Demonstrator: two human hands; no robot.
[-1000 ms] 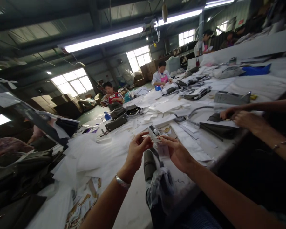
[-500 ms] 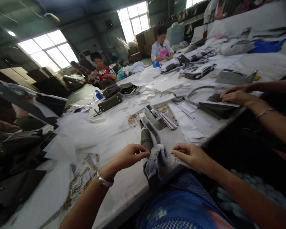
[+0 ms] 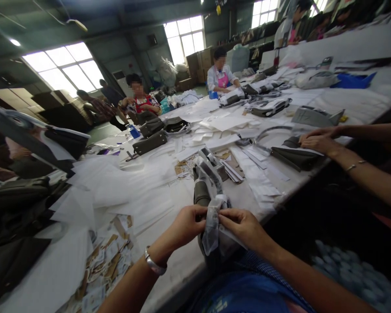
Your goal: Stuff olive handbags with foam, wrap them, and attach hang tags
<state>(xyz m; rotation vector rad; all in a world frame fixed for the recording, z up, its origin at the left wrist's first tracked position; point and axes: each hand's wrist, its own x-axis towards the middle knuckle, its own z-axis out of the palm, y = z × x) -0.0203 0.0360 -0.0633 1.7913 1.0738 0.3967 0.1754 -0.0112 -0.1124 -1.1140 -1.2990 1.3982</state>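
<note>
A dark olive handbag (image 3: 202, 194) stands on the table edge in front of me, its handle (image 3: 211, 226) wrapped in clear plastic. My left hand (image 3: 189, 224) has thumb and fingers pinched at the left side of this wrapped handle. From the other side, my right hand (image 3: 244, 225) is closed, its fingertips against the wrap. A pale flat piece, looking like a white tag (image 3: 232, 238), shows under the right hand; its far end is hidden by the fingers. Behind the bag sits a grey tape dispenser (image 3: 211, 161).
Loose tags with strings (image 3: 109, 256) lie left, beside white paper sheets (image 3: 101, 187). Dark bags (image 3: 151, 141) stand farther back. On the right, a co-worker's hands (image 3: 321, 141) rest on another olive bag (image 3: 295, 156). More people sit across the table.
My right hand has moved left to the wrapped handle, bringing the white tag. My left hand has shifted slightly down and right, closing at the handle.
</note>
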